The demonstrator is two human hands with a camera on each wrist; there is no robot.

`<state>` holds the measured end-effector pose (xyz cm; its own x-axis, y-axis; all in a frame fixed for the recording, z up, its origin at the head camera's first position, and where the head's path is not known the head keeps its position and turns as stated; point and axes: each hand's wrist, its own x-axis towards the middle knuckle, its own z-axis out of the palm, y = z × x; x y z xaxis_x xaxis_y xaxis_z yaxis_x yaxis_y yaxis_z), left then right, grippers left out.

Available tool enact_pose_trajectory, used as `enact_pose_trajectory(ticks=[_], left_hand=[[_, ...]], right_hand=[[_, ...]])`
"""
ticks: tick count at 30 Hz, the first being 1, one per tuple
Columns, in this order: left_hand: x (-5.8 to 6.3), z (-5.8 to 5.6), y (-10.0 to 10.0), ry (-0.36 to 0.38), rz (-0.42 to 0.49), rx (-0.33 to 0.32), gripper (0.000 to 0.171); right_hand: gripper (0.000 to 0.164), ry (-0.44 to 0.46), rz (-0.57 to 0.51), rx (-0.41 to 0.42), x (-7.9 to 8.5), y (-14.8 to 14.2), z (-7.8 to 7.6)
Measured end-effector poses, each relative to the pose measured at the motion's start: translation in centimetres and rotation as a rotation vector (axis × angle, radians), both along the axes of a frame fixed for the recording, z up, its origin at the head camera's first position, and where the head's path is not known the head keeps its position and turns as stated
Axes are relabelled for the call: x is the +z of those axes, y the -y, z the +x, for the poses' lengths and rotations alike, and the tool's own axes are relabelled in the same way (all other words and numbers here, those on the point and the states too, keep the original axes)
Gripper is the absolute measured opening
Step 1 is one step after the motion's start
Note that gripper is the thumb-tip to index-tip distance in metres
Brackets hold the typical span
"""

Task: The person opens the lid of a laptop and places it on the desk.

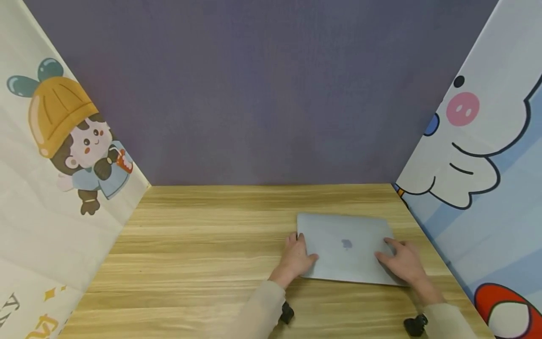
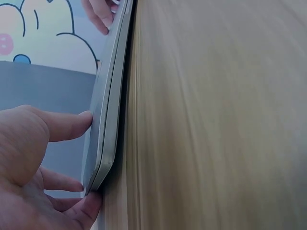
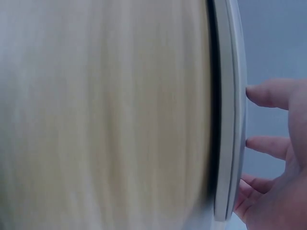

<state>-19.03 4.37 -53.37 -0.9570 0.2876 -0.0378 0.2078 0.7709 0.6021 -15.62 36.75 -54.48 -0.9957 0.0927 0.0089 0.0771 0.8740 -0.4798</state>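
A closed grey laptop (image 1: 338, 259) with a dark apple logo lies lid up on the right part of the wooden table. My left hand (image 1: 295, 256) grips its left side; in the left wrist view the thumb (image 2: 72, 125) presses the lid while the other fingers meet the edge at the corner. At the right side, my right hand (image 1: 402, 261) holds the laptop, with thumb and forefinger tips on the lid. The right wrist view has its remaining fingers (image 3: 254, 184) around the edge, their tips partly hidden. A dark gap shows beneath the laptop's front edge.
The wooden table (image 1: 190, 254) stretches left of the laptop. A dark grey panel (image 1: 271, 94) rises behind it. Cartoon-printed sheets flank it, a pale left sheet (image 1: 25, 197) and a blue-and-white right sheet (image 1: 499, 226), the latter near my right hand.
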Motion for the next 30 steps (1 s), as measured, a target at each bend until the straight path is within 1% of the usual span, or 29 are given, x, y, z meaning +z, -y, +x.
enact_pose_trajectory(ticks=[4, 7, 12, 18, 22, 30], left_hand=[[0.0, 0.0, 1.1, 0.007, 0.038, 0.013, 0.079], [0.1, 0.0, 2.0, -0.005, 0.054, 0.024, 0.077], [0.3, -0.1, 3.6, -0.016, 0.050, 0.048, 0.074], [0.4, 0.0, 5.5, -0.004, 0.054, 0.061, 0.072], [0.6, 0.0, 6.6, -0.011, 0.048, 0.076, 0.071], [0.7, 0.2, 8.5, -0.023, 0.026, 0.109, 0.068]], right_hand=[[0.069, -0.027, 0.003, 0.013, 0.0, 1.1, -0.1], [0.067, -0.046, 0.002, 0.019, 0.2, 2.2, -0.2], [0.067, -0.044, -0.021, 0.030, 0.4, 3.9, -0.2], [0.068, -0.019, -0.054, 0.042, 0.1, 5.6, -0.3], [0.070, -0.013, -0.048, 0.053, 0.1, 6.7, -0.3], [0.069, -0.017, -0.044, 0.076, 0.5, 9.0, -0.4]])
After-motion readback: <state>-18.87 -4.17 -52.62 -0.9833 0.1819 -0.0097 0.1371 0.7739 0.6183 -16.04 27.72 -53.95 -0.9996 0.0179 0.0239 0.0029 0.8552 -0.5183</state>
